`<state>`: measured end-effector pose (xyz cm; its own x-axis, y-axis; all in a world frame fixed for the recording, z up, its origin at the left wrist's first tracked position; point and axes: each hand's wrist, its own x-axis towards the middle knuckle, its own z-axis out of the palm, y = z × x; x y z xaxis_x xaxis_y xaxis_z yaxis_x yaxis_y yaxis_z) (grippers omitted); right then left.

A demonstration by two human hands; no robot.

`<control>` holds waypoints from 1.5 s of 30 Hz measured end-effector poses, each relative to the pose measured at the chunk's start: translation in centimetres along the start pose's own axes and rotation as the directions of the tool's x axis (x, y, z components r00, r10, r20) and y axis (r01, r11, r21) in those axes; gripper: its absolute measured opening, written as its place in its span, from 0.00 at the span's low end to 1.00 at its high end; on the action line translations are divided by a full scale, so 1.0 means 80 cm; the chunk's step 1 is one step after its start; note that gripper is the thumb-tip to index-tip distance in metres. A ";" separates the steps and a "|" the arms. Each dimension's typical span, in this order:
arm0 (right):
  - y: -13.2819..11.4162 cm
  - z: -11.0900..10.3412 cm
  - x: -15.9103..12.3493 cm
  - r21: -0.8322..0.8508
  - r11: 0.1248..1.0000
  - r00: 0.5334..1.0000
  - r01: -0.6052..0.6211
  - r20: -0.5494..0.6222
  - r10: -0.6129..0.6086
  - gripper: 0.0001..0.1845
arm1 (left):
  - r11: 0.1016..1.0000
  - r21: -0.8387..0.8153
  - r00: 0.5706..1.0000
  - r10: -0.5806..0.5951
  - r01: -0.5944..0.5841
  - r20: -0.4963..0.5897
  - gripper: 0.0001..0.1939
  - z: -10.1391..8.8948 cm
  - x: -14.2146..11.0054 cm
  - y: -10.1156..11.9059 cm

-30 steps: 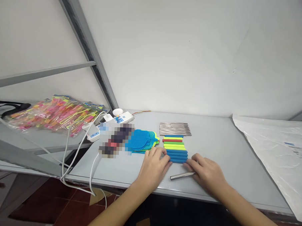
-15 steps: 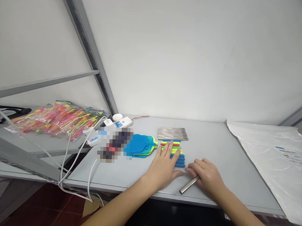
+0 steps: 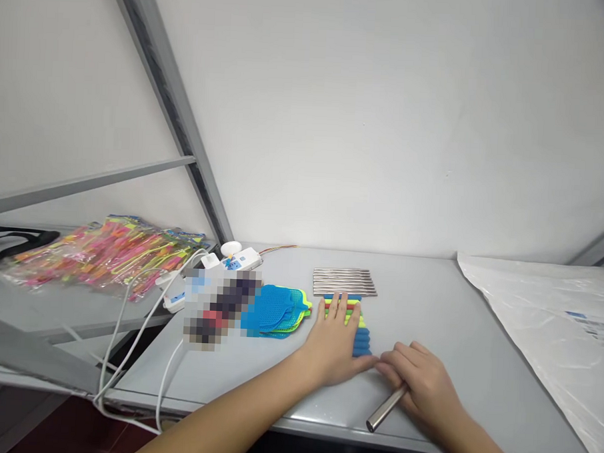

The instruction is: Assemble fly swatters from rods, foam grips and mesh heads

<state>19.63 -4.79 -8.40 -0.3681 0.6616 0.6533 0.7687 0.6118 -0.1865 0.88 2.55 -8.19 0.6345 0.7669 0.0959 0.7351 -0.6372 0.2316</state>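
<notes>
My left hand (image 3: 334,338) lies with fingers spread over a row of coloured foam-like tubes (image 3: 362,339), blue, yellow, green and red, side by side on the table. Its thumb stretches toward my right hand (image 3: 420,378), whose fingers are closed round a shiny metal tube (image 3: 385,410) that slants down to the left. Behind the coloured row, several thin metal rods (image 3: 344,282) lie parallel. Left of the row is a stack of blue and yellow-green mesh fly swatter heads (image 3: 273,305), partly covered by a blurred patch.
White power strips (image 3: 245,259) with cables stand at the back left, beside a grey metal shelf post (image 3: 177,114). Plastic-wrapped colourful packs (image 3: 115,255) lie further left. A white plastic bag (image 3: 543,310) covers the table's right side. The wall (image 3: 376,123) rises behind.
The view has tipped slightly upward, so everything sits lower in the picture. My left thumb and my right fingers are closer together. The metal tube stays in my right hand.
</notes>
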 end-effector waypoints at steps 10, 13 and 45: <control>0.006 0.001 -0.002 0.121 0.985 0.992 -0.125 0.019 0.123 0.12 | 0.999 -0.051 1.000 0.015 -0.015 0.004 0.51 -0.015 0.003 0.000; 0.013 -0.004 0.006 0.293 0.896 0.942 -0.334 0.087 0.323 0.16 | 0.997 -0.073 1.000 0.011 -0.012 -0.006 0.49 -0.020 0.000 0.002; 0.045 0.026 0.080 0.656 -0.307 0.404 -0.690 0.700 0.589 0.24 | 0.857 -0.470 0.974 -0.224 0.211 0.029 0.34 -0.023 0.012 -0.016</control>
<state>18.92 2.54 -6.43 -0.0623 0.9309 -0.3599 -0.3245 -0.3599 -0.8747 0.11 4.23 -6.65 0.4601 0.8878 0.0134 0.6517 -0.3479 0.6740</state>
